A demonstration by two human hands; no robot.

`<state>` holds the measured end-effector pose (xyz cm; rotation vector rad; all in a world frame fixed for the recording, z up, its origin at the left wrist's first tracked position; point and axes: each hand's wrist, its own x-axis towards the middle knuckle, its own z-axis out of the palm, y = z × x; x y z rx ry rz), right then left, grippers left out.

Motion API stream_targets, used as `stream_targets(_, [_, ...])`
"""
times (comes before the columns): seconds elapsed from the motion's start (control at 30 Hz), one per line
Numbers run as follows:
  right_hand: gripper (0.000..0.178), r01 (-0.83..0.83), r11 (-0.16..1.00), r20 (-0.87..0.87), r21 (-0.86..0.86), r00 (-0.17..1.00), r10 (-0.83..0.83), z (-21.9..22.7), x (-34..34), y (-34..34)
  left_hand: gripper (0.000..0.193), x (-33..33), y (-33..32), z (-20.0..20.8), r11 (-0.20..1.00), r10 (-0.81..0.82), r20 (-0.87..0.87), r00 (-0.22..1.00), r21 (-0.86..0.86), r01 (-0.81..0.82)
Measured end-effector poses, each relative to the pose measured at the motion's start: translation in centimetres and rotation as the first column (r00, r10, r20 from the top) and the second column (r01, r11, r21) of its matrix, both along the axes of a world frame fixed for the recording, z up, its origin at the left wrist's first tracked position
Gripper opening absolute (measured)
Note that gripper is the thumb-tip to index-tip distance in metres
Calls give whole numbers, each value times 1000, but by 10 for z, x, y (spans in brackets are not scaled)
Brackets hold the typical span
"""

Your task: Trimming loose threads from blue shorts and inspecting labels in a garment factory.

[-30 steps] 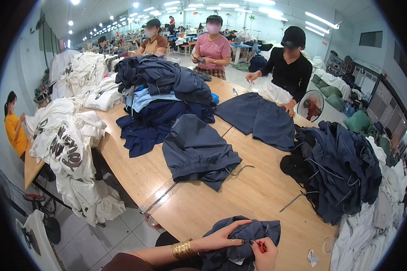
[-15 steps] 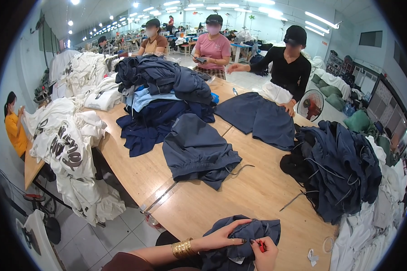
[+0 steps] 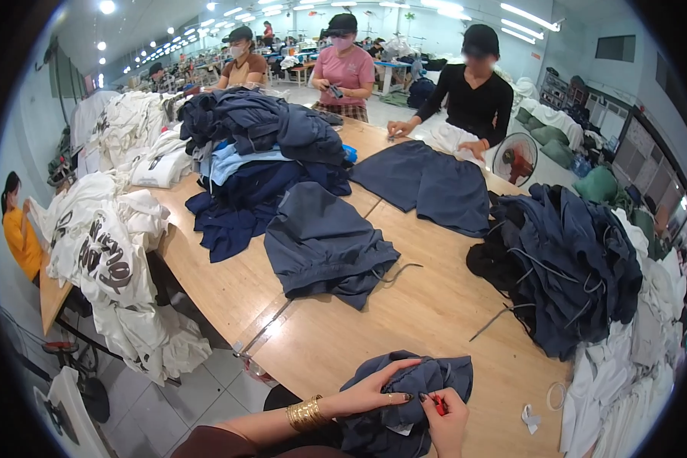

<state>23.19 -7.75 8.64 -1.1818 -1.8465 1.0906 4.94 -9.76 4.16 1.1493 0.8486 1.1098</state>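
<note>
At the table's near edge a dark slate-blue garment [image 3: 452,371] lies bunched up, with a small white label [image 3: 399,430] showing on it. My left hand [image 3: 385,391] lies across the cloth from the left, its thumb and fingers closed on a fold. Just to its right, my right hand [image 3: 446,418] is closed around a small red tool [image 3: 440,404], and its fingertips pinch the same fold. Most of the tool is hidden in the palm. The two thumbs almost meet. Gold bracelets [image 3: 305,414] circle my left wrist.
Slate-blue shorts [image 3: 328,248] lie mid-table [image 3: 389,320], beside a tall garment pile [image 3: 259,126]. Another pile [image 3: 565,267] with loose drawstrings stands at right. White garments [image 3: 107,244] fill the left. Across the table, a person in black [image 3: 473,99] handles more shorts [image 3: 427,187] near a fan [image 3: 515,159].
My view has shifted slightly, while both my hands stay on the garment with little movement. The person in black has lowered an outstretched hand to the table's far edge.
</note>
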Motion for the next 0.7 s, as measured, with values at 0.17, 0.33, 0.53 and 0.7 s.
stream_targets(0.17, [14, 120, 992, -40, -47, 992, -121, -18, 1, 2, 66, 2, 3, 4, 1000, -9, -9, 1000, -5, 9])
stream_targets(0.33, [14, 109, 994, -44, -29, 993, -110, -17, 1, 1, 64, 3, 1, 5, 1000, 1, -43, 999, 10, -1])
stream_targets(0.53, [14, 111, 993, -17, 29, 994, -110, -15, 0, 1, 64, 4, 2, 8, 1000, -6, -21, 1000, -1, 6])
stream_targets(0.7, [14, 119, 993, -4, 24, 993, -119, -15, -1, 4, 64, 2, 4, 5, 1000, -4, -34, 999, 20, 5])
